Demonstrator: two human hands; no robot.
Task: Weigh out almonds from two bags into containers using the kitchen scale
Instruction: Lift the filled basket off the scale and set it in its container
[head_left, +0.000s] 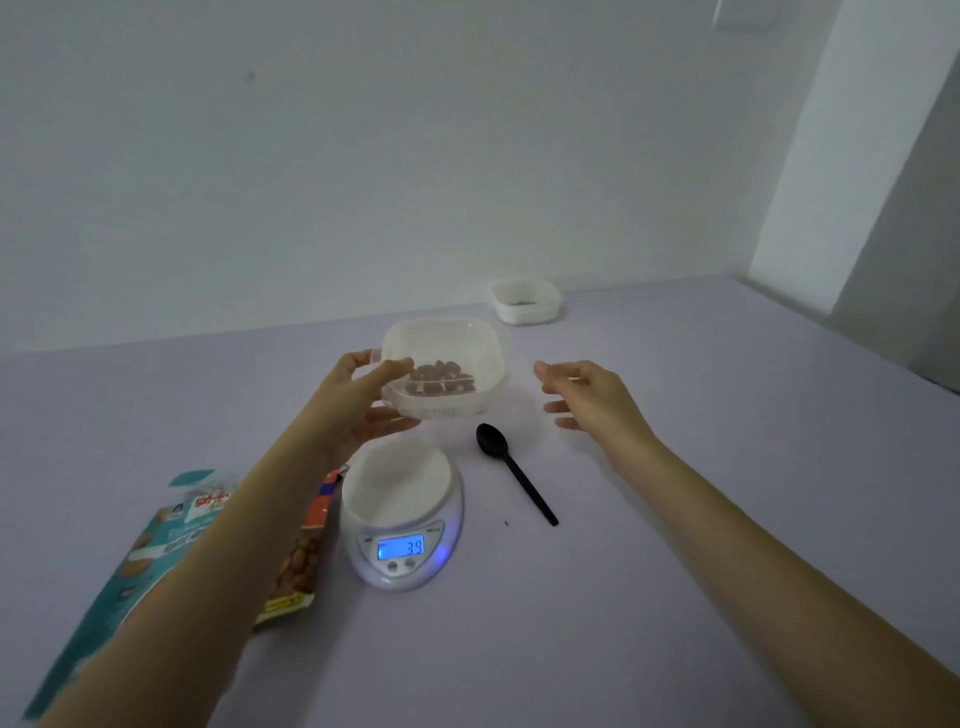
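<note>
from the head camera, the left hand (363, 397) grips a translucent, rounded-square plastic container (467, 343), thumb on its rim and fingers beneath, lifted just beyond the oval white kitchen scale (402, 514). smooth brown almonds (440, 376) lie inside. the right hand (587, 397) hovers beside it, fingers relaxed, holding nothing. a glossy black plastic spoon (511, 473) lies on the matte lilac table (675, 545). a second container (525, 304) sits far back, perhaps holding almonds. two crinkled bags (130, 561) lie under the left forearm.

Gripped in left hand (363, 395): translucent white container (447, 410), a few almonds (441, 376) inside, raised just beyond kitchen scale (402, 514) reading 39. Second container (524, 312) well past right hand (587, 395). Teal bag (156, 545) and orange bag (306, 561) lying flat under left forearm.
</note>
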